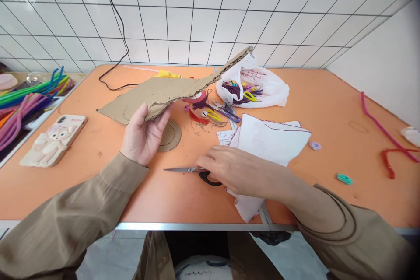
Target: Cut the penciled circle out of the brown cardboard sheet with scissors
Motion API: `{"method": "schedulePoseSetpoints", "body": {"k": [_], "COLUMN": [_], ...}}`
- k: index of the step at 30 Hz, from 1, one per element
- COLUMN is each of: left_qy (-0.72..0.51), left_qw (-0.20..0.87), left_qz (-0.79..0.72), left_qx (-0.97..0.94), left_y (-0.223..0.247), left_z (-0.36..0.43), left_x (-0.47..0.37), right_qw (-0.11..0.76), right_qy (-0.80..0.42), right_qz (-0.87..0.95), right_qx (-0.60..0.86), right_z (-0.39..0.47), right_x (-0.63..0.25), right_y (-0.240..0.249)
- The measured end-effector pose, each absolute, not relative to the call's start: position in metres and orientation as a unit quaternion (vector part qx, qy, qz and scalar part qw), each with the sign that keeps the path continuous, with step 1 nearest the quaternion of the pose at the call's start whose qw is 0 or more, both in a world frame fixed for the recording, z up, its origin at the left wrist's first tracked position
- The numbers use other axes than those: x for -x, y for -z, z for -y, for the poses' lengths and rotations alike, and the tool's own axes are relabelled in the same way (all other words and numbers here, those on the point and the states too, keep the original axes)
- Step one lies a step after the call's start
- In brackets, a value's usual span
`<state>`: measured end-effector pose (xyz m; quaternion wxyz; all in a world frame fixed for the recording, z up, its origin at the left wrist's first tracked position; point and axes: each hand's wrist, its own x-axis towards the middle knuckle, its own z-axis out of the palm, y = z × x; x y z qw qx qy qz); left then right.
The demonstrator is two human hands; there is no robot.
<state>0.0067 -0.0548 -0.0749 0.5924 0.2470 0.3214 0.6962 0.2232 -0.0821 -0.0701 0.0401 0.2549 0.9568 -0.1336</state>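
Note:
My left hand (pixel 142 135) grips the near edge of a large brown cardboard sheet (pixel 131 96), which is raised above the table with its right end tilted up. Faint curved lines show on its face. Below it, partly hidden by my fingers, lies a round cardboard disc (pixel 173 137) with a circle marked on it. My right hand (pixel 229 168) is closed on the black handles of scissors (pixel 183 169), whose blades point left and look closed. Under and beyond that hand is folded white cloth (pixel 269 140) with dark red stitching.
A white plastic bag (pixel 272 89) with coloured threads, purple snips (pixel 231 113) and a red tape roll stand further back. A phone (pixel 54 140) lies left, beside bundled pipe cleaners (pixel 26 109). Small clips (pixel 344 178) and red and pink pipe cleaners lie right.

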Motion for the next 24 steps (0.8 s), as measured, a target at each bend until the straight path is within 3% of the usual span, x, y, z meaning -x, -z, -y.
{"method": "schedulePoseSetpoints", "body": {"k": [4,10,16,19,24], "left_qy": [-0.700,-0.698,-0.686,-0.682,-0.672], "left_qw": [0.599,0.592,0.581,0.574,0.556], "left_qz": [-0.319,-0.295,-0.303,-0.306,-0.342], "left_qx": [-0.222,-0.274,-0.316,-0.334,-0.350], "left_y": [0.074,0.078,0.082,0.080,0.078], "left_z": [0.053,0.055,0.061,0.064,0.068], "left_x": [-0.004,-0.007,-0.012,-0.015,-0.021], "right_qw": [0.011,-0.146,-0.120,-0.108,-0.198], "right_qy": [0.172,0.417,0.566,0.522,0.313], "right_qz": [-0.944,-0.852,-0.761,-0.786,-0.853], "right_qx": [-0.280,-0.279,-0.295,-0.315,-0.369], "right_z": [0.080,0.065,0.059,0.063,0.067], "right_x": [-0.226,-0.231,-0.225,-0.220,-0.212], "right_y": [0.068,0.063,0.069,0.067,0.070]}}
